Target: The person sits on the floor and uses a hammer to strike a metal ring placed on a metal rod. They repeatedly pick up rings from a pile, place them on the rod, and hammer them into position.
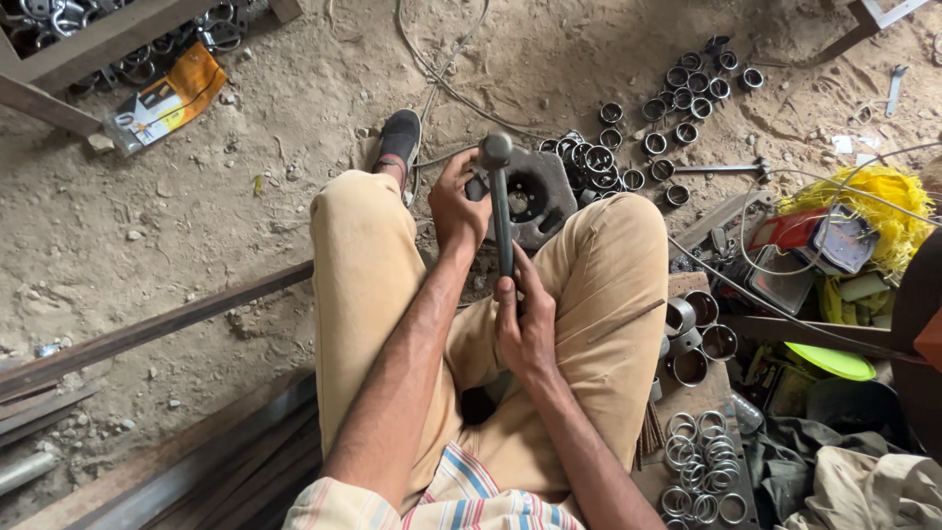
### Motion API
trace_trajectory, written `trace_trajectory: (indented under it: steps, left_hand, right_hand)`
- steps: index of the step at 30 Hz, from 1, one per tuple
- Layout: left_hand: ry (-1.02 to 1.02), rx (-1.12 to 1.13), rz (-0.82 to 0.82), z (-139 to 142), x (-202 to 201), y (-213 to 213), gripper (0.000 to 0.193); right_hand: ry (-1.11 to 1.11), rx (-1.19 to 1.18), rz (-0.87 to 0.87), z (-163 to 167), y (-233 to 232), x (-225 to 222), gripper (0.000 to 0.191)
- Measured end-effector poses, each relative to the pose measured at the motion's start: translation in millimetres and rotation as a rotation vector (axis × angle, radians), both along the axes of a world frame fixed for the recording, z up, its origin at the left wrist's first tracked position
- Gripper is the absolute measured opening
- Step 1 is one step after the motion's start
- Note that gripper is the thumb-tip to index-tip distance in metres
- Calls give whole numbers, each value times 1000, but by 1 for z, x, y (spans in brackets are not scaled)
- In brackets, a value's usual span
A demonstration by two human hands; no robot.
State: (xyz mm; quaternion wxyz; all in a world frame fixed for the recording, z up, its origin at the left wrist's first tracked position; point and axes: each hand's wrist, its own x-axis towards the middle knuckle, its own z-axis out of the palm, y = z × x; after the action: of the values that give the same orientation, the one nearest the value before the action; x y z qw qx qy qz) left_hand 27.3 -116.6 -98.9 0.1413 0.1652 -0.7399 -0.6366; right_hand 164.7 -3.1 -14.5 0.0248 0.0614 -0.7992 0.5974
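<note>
Right hand (525,329) closed round the hammer (500,211) handle low down, for swing — head raised at twelve o'clock over the dark metal block (535,196) on the floor. Left hand (458,204) at eleven o'clock, grip curled on the block's edge, steadying — finished rings (699,461) heaped at four o'clock.

Dirt floor (177,226), sandy, scattered pebbles. Upper right of frame: loose cluster of short metal rings (677,93) lying on it, a long-handled tool (721,169) just beside them. Centre: dark round metal block (535,196) sits on the floor. Upper left: orange packet (167,98). Lower left: long steel bars (147,329) laid diagonally. Thin cables (432,69) trail across the top. Lower right: more rings (702,461) piled on a board (697,393).
</note>
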Motion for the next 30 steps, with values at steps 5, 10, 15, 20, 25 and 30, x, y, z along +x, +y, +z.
trace_trajectory:
  steps: [5, 10, 15, 20, 25, 30]
  left_hand:
    - [-20, -290, 137, 27, 5, 2, 56]
    - [243, -321, 208, 65, 2, 5, 65]
    - [350, -368, 95, 94, 7, 15, 62]
    - [427, -397, 32, 106, 8, 15, 60]
    - [448, -436, 2, 113, 7, 16, 62]
    - [396, -362, -1, 114, 11, 18, 61]
  right_hand:
    - [-342, -199, -172, 5, -4, 6, 51]
    - [-338, -54, -103, 8, 1, -6, 59]
    - [-548, 40, -5, 23, 11, -11, 64]
    - [-695, -136, -9, 37, 19, -2, 62]
    - [-668, -236, 42, 30, 23, 1, 64]
    - [-867, -233, -47, 11, 34, -13, 43]
